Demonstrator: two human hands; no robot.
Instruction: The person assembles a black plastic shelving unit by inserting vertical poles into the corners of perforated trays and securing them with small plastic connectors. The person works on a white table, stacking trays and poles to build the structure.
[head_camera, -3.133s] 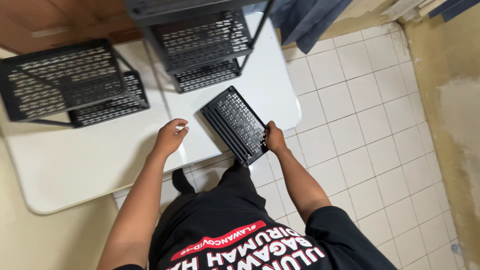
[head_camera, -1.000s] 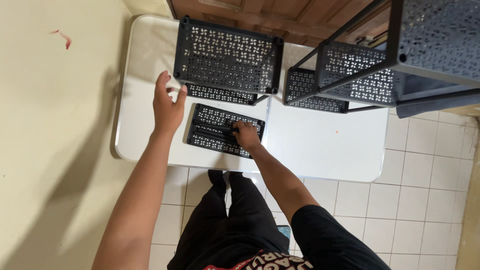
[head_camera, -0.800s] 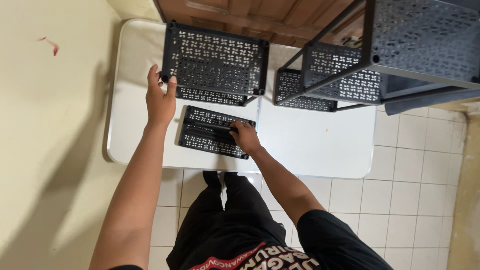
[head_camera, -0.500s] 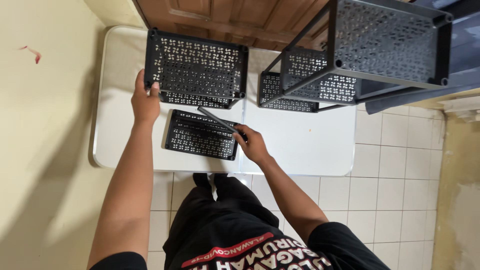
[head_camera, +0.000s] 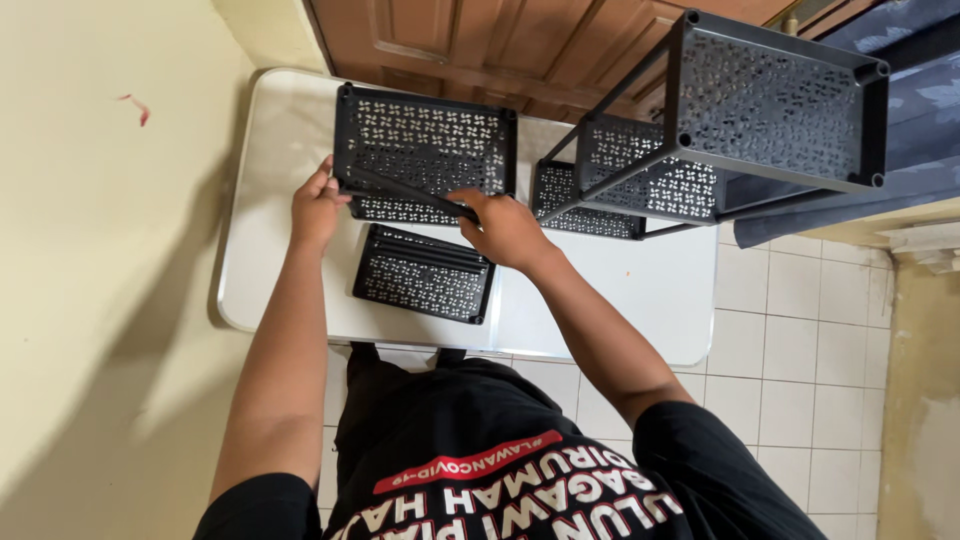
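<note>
My left hand (head_camera: 318, 205) grips the near left corner of a small black perforated rack (head_camera: 425, 140) standing on the white table (head_camera: 270, 260). In my right hand (head_camera: 503, 228) is a thin black rod (head_camera: 400, 190), held slanted across the rack's front edge with its far end close to my left hand. A loose black perforated shelf panel (head_camera: 425, 275) with more rods on it lies flat on the table just below both hands.
A taller black perforated rack (head_camera: 760, 95) stands on the table's right side, its top tier rising towards the camera. A wooden door (head_camera: 480, 40) is behind the table. A cream wall is to the left, white floor tiles (head_camera: 800, 330) to the right.
My right hand lifted a rod off the flat panel and carried it up to the small rack's front edge. My left hand reached the rack's corner and took hold of it.
</note>
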